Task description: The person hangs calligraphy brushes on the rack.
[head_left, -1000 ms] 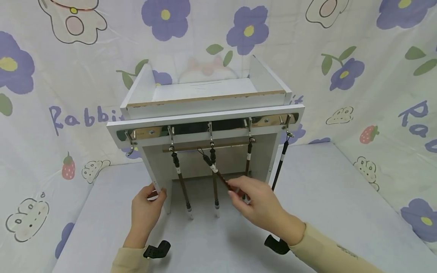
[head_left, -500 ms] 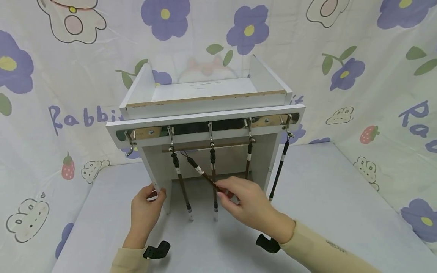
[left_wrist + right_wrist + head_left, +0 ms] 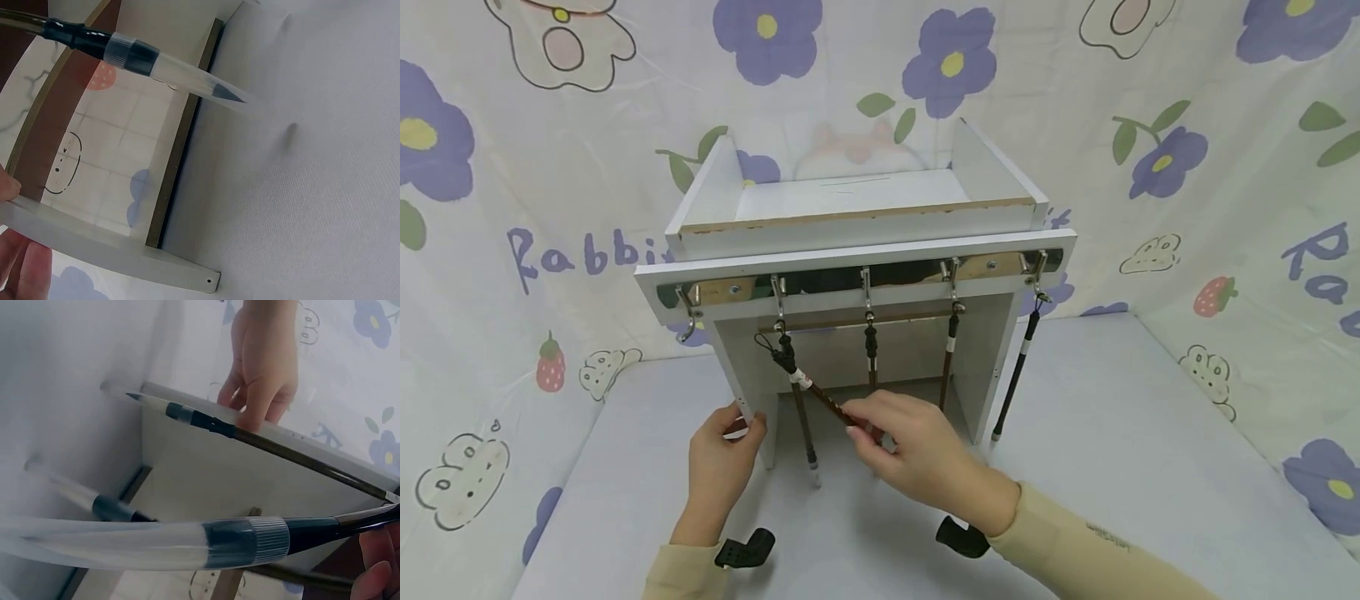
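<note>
My right hand (image 3: 917, 446) pinches a calligraphy brush (image 3: 827, 402) by its brown handle. Its cord loop points up and left, and the handle crosses in front of the leftmost hanging brush (image 3: 803, 421). In the right wrist view, the held brush's pale bristles (image 3: 125, 544) sit inside a clear cap. My left hand (image 3: 722, 467) grips the front edge of the left side panel (image 3: 730, 367) of a white stand. A hook bar (image 3: 835, 277) runs across the stand's front; brushes hang by loops from all its hooks except the leftmost hook (image 3: 687, 317).
A white tray-like top (image 3: 850, 193) with raised sides sits on the stand. More capped brushes hang at the middle (image 3: 871, 346), right of middle (image 3: 950, 358) and far right (image 3: 1018, 371). Patterned cloth (image 3: 1150, 225) surrounds the white tabletop (image 3: 1120, 433).
My right hand has carried the brush leftward, from before the middle hanging brush to before the leftmost one. My left hand stays on the panel.
</note>
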### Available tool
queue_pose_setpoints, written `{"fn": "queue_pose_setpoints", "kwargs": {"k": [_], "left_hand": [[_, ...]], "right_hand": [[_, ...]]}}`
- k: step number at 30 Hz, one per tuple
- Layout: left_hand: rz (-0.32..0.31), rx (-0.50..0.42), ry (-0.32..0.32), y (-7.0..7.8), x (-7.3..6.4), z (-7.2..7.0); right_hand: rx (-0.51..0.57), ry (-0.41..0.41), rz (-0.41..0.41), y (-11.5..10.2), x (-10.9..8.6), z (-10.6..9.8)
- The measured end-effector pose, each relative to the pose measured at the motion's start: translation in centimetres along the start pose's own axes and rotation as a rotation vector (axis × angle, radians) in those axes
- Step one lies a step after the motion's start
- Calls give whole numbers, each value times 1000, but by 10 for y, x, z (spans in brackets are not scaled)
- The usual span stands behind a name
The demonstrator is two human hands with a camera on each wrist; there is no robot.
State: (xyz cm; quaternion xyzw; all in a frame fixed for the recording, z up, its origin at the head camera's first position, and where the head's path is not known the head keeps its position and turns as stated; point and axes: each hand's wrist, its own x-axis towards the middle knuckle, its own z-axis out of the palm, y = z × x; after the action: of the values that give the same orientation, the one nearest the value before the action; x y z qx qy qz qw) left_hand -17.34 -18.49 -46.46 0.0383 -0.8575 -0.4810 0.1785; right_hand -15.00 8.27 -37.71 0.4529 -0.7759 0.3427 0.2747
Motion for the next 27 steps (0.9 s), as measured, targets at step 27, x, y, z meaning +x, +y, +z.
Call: {"fn": "queue_pose_setpoints", "kwargs": {"k": [27], "left_hand": [[15, 32, 21, -2, 1, 2]], "right_hand": [[78, -85, 48, -19, 32, 33]]}}
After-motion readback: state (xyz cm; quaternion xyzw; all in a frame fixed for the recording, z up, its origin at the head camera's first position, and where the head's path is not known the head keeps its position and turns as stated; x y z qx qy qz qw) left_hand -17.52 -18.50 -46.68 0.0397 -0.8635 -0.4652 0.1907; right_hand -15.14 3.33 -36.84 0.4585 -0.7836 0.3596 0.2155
